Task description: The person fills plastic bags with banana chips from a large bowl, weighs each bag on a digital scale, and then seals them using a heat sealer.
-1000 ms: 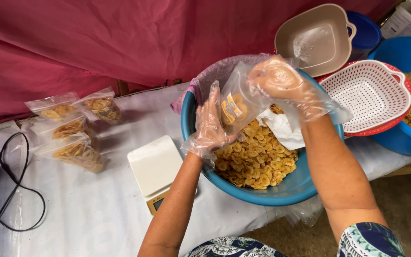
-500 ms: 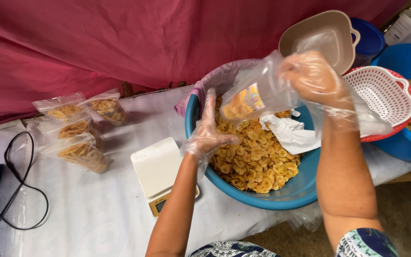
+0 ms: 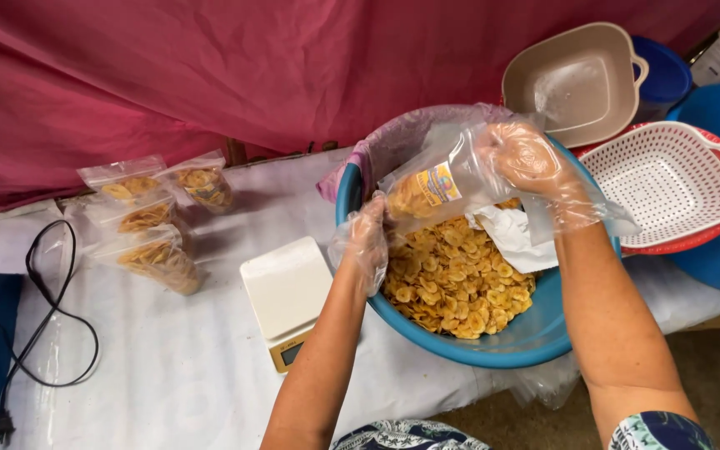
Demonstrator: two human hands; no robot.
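Both my hands wear thin clear plastic gloves. My right hand (image 3: 528, 158) grips the open top of a clear plastic bag (image 3: 437, 185), which lies tilted on its side and is partly filled with yellow banana chips. My left hand (image 3: 365, 237) touches the bag's lower end with its fingers apart, supporting it. The bag hangs over a big blue basin (image 3: 535, 333) holding a heap of loose banana chips (image 3: 452, 279) and a crumpled white paper.
A white kitchen scale (image 3: 287, 296) stands left of the basin. Several filled chip bags (image 3: 153, 223) lie at the far left, near a black cable (image 3: 47, 308). A white-and-red colander (image 3: 668, 185), a beige tub (image 3: 577, 79) and another blue basin are at right.
The bag has tipped from upright to lying sideways and has come lower and leftward over the basin. My left hand has moved under its lower end.
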